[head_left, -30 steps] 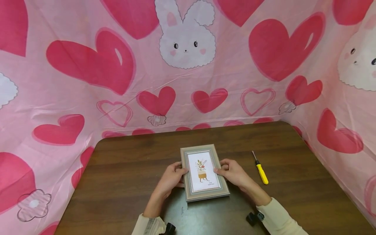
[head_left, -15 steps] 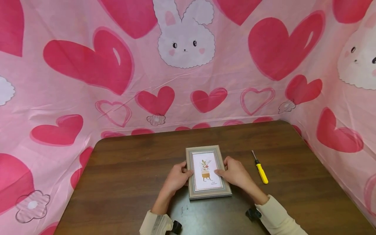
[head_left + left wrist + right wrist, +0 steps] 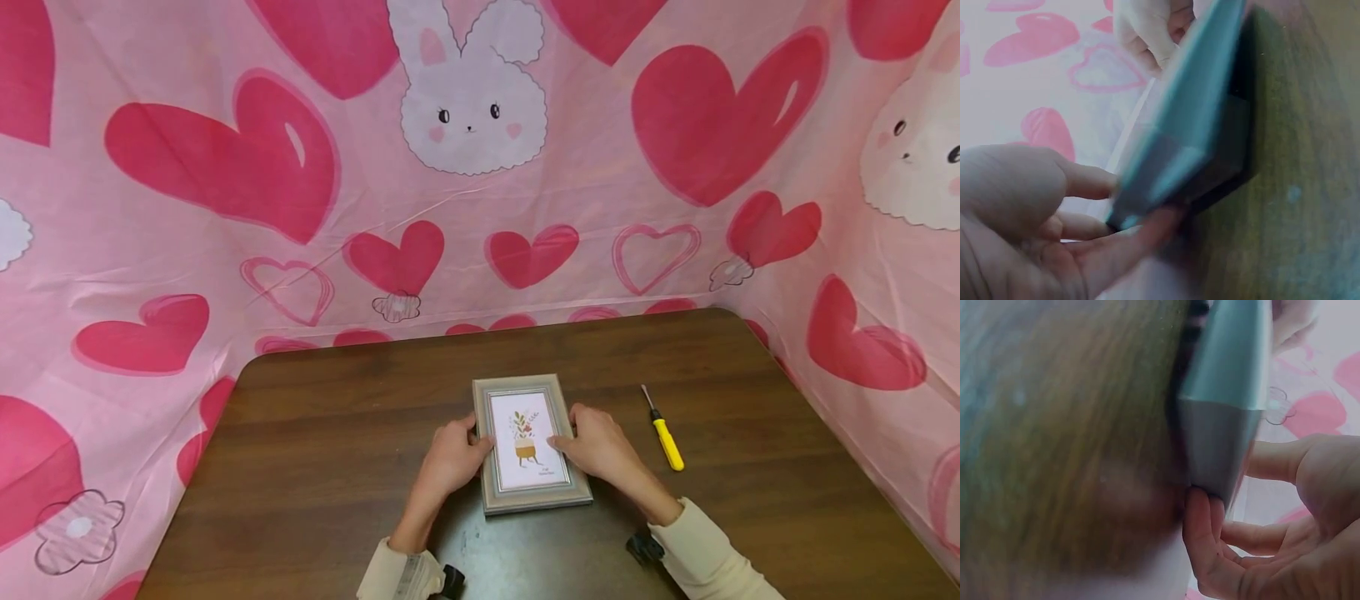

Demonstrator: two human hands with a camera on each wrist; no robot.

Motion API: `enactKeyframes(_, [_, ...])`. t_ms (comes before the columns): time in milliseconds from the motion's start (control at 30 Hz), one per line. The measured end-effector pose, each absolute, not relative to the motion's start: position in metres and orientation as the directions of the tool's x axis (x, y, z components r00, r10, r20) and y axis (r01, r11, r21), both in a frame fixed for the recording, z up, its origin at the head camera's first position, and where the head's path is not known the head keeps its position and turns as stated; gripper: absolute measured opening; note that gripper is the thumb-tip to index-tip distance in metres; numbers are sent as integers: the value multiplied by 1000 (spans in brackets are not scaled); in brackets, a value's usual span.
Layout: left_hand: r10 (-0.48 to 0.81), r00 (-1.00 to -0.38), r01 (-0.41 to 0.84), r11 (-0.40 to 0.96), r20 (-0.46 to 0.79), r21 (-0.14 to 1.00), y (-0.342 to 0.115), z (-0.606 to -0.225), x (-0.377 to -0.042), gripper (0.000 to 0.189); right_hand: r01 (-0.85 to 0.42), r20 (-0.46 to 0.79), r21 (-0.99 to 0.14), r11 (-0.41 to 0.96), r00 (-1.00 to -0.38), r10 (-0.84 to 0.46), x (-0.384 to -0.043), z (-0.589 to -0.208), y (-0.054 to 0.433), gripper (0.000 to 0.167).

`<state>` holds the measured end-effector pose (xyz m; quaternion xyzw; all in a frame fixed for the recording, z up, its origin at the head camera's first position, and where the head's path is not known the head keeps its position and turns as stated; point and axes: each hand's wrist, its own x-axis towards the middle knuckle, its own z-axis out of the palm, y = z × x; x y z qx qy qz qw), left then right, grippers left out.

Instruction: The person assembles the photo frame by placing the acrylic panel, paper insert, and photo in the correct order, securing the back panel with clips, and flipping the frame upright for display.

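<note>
A pale wooden picture frame, with a print of a potted plant behind its front, lies face up between my two hands in the head view. My left hand grips its left edge, thumb on the front moulding. On the opposite edge my right hand holds it, the thumb reaching onto the print's border. Both wrist views show fingers curled under the rim: the left fingers beneath one side, the right fingers beneath the other. The frame's underside sits close over the table.
A screwdriver with a yellow handle lies on the brown wooden table, right of my right hand. Pink cloth printed with hearts and rabbits hangs around the table's back and sides.
Both hands carried the picture frame slightly to the right, mostly during the first half second, and it straightened a little. The grip looks the same. The screwdriver has stayed put.
</note>
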<state>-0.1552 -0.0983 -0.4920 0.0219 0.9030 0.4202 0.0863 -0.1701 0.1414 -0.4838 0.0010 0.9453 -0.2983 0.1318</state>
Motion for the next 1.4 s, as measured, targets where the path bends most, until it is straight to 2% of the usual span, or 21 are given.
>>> enactKeyframes(167, [88, -992, 11, 779, -91, 627, -98, -488, -155, 49, 58, -231, -565, 823, -969, -91, -171, -486, 139, 40])
enactKeyframes(300, [51, -993, -22, 798, -103, 602, -98, -488, -155, 52, 62, -232, -582, 811, -968, -93, -171, -487, 137, 39])
enactKeyframes(567, [59, -988, -42, 776, -139, 629, -99, -493, -154, 50, 70, -247, -597, 799, -964, -100, -172, -486, 136, 39])
enactKeyframes(867, [55, -986, -70, 722, -157, 688, -99, -495, -152, 58, 75, -257, -599, 797, -961, -102, -173, -487, 138, 38])
enactKeyframes(1400, [45, -987, -73, 730, -155, 679, -98, -494, -153, 61, 62, -265, -599, 799, -956, -125, -175, -485, 140, 40])
